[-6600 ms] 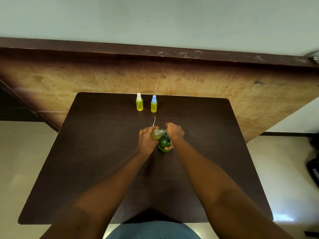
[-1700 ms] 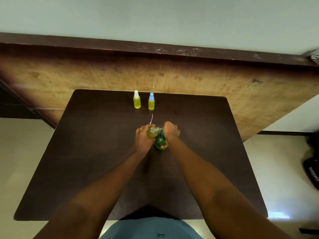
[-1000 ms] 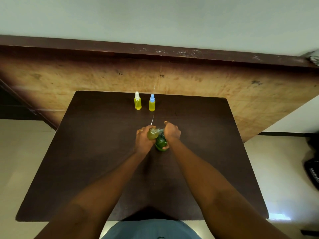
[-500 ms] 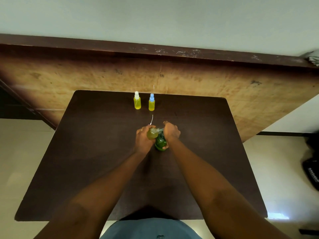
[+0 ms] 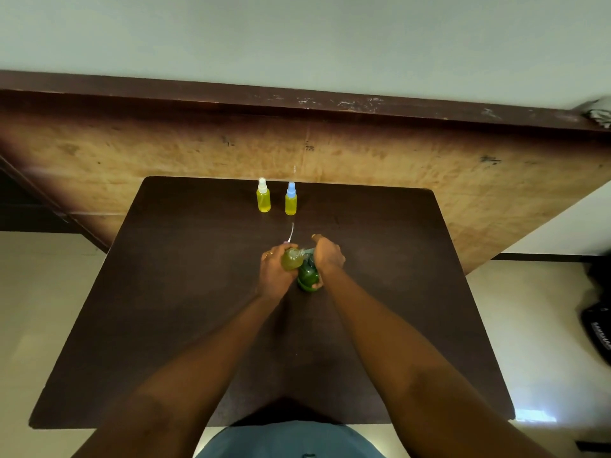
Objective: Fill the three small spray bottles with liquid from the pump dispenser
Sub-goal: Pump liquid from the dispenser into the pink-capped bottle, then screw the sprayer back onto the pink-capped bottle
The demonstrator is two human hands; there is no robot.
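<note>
both our forearms reach out over the dark brown table [image 5: 198, 292] and meet near its middle. our left hand [image 5: 276, 272], a ring [image 5: 268, 255] on one finger, is curled round a small uncapped spray bottle [image 5: 291, 259], tipping it so its threaded neck leans to the right, against the spout of the pump dispenser [image 5: 308, 276]. our right hand [image 5: 327, 256] is clamped over the dispenser's top, wrist bent down, one fingertip showing under its rounded body. the dispenser is deep green, glossy and bulbous. the bottle in our left hand is clear plastic, with yellow-green liquid inside.

just beyond our hands a thin white dip tube [image 5: 291, 231] lies on the table; the cap at its near end is too small to make out. at the far edge two more small bottles stand upright, side by side but apart: the white-capped bottle [image 5: 263, 200] on the left, the blue-capped bottle [image 5: 291, 202] on the right, both slim cylinders full of bright yellow liquid. the tabletop is matte with a faint grain.
</note>
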